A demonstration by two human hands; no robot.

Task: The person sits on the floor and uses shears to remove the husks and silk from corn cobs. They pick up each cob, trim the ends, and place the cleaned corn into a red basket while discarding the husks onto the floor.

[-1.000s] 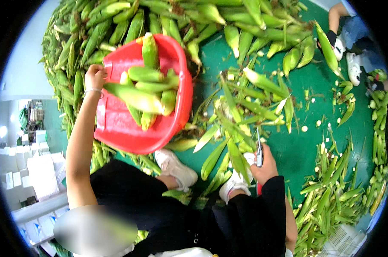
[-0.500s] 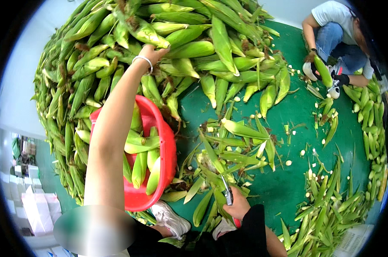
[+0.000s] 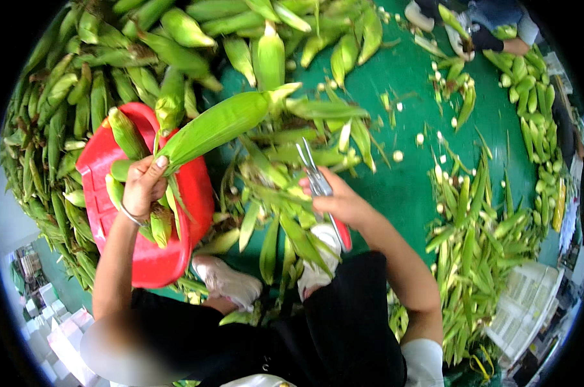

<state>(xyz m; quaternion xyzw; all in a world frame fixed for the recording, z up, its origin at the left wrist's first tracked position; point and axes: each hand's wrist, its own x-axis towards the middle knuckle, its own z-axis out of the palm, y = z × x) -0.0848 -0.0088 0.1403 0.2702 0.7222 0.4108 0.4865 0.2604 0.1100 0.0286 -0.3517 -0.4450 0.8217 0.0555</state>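
My left hand [image 3: 144,187] grips a green ear of corn [image 3: 218,129] at its leafy end. The ear points up to the right, with its pale stalk stub at the far end. Closed around pruning shears [image 3: 319,182] with a red handle, my right hand [image 3: 345,201] is at the centre right. Their blades point up and stand slightly apart, clear of the ear. Below and beside my left hand stands a red plastic basin [image 3: 100,169] holding several unhusked ears, partly hidden by my hand and forearm.
A large heap of unhusked corn [image 3: 50,126] rises at the left and back. Cut husks [image 3: 269,193] litter the green floor before my shoes. More husks [image 3: 469,258] lie at the right, near a white crate [image 3: 523,306]. A co-worker crouches at the far right beside trimmed ears [image 3: 530,109].
My left hand has come back from the heap, now holding an ear of corn. My right hand has raised the shears. The view has shifted, and the co-worker appears nearer the top edge.
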